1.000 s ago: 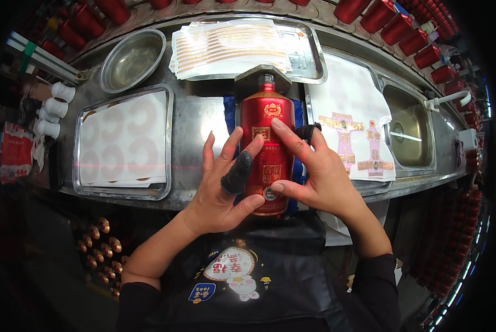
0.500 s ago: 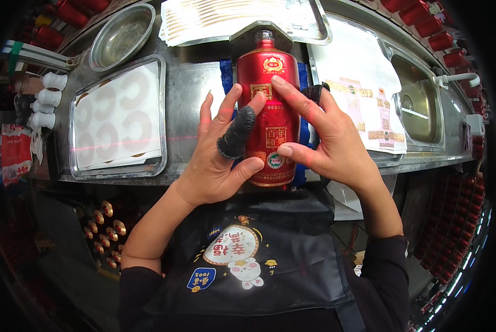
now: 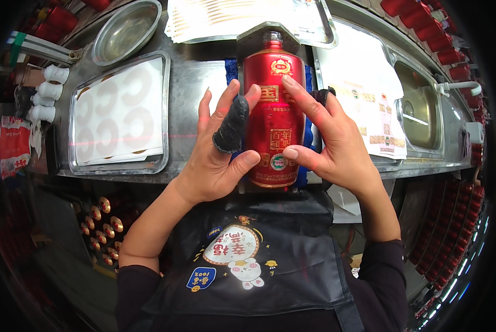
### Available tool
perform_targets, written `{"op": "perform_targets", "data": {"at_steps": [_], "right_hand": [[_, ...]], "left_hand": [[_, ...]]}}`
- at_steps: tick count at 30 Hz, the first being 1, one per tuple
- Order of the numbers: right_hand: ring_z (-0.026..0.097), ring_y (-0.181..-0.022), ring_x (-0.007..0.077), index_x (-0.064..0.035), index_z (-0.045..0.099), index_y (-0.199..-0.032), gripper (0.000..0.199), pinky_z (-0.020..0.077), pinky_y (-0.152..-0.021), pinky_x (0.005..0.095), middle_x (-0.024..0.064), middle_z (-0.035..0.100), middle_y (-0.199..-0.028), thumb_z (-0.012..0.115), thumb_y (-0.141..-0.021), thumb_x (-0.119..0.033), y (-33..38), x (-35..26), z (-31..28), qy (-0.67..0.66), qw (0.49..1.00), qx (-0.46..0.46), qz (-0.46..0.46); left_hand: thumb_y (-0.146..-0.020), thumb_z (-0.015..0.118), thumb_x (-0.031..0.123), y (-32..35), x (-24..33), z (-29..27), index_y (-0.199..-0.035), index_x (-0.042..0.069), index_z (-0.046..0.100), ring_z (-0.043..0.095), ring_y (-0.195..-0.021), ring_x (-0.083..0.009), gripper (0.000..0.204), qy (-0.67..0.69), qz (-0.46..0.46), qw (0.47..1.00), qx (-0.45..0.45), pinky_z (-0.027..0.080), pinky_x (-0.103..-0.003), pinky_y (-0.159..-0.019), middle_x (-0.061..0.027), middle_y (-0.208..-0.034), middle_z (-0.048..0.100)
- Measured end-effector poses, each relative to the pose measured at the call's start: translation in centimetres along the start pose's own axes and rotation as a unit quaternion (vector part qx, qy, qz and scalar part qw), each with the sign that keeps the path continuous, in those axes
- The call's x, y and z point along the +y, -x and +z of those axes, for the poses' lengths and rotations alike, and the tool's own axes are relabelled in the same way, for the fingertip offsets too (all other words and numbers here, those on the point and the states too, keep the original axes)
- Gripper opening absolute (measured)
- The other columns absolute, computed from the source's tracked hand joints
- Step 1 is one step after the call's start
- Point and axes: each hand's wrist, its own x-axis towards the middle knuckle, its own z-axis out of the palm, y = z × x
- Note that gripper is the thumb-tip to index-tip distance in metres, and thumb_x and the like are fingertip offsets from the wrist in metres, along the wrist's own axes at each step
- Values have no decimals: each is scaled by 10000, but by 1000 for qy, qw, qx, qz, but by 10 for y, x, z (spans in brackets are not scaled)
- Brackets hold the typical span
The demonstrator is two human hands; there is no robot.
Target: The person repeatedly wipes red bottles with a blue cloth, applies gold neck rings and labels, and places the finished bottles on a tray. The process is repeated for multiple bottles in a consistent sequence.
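Both hands press flat on the red bottle [image 3: 274,116] lying at the tabletop's [image 3: 195,83] near edge: left hand [image 3: 217,155] and right hand [image 3: 328,141] open, thumbs pinning its label smooth. Farther left sits a tray [image 3: 162,110] of sheets.

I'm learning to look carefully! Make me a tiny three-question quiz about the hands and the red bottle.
1. True or false: both hands touch the red bottle.
2. Which hand has a dark cover on one finger? A) left hand B) right hand
3. Fill in: left of the bottle lies a metal ____ with white paper in it.

Key: 1 true. 2 A. 3 tray.
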Motion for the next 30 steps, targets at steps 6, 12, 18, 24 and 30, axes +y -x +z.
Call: {"op": "perform_targets", "data": {"at_steps": [6, 12, 18, 24, 30], "right_hand": [[534, -814, 313, -270, 412, -1570, 916, 468, -786, 396, 152, 496, -917, 805, -766, -470, -1, -4, 3, -9, 1000, -3, 14], [537, -797, 320, -272, 393, -1577, 940, 467, -767, 393, 157, 485, -912, 811, -756, -462, -2, -4, 4, 1, 1000, -6, 17], [605, -786, 398, -348, 393, -1566, 864, 512, -744, 450, 199, 505, -935, 783, -806, -475, -1, -8, 0, -1, 1000, -8, 8], [637, -753, 374, -385, 400, -1554, 852, 537, -685, 437, 193, 508, -946, 785, -799, -473, 0, -12, -5, 24, 1000, 6, 18], [642, -720, 393, -389, 361, -1569, 882, 548, -672, 450, 213, 511, -959, 781, -800, -491, -3, -11, -1, 36, 999, -7, 10]], "left_hand": [[-1010, 573, 402, 10, -5, 11, -1636, 181, 163, 139, -1561, -385, 781, 65, -38, 997, -2, -22, -620, -1195, -155, -1673, 254], [-1013, 565, 420, 13, -9, 10, -1640, 194, 141, 136, -1560, -394, 791, 36, -35, 999, -10, -26, -632, -1190, -165, -1672, 251], [-1005, 575, 421, 7, 3, 2, -1634, 178, 180, 144, -1561, -385, 781, 23, -52, 998, 4, -19, -633, -1188, -163, -1659, 288], [-971, 618, 416, -6, 22, -1, -1596, 133, 296, 171, -1552, -384, 758, -72, -25, 996, -45, -17, -655, -1177, -140, -1637, 342], [-928, 655, 444, -11, 29, -2, -1600, 135, 277, 149, -1555, -377, 831, -94, -49, 993, -50, -26, -710, -1147, -119, -1633, 354]]}}
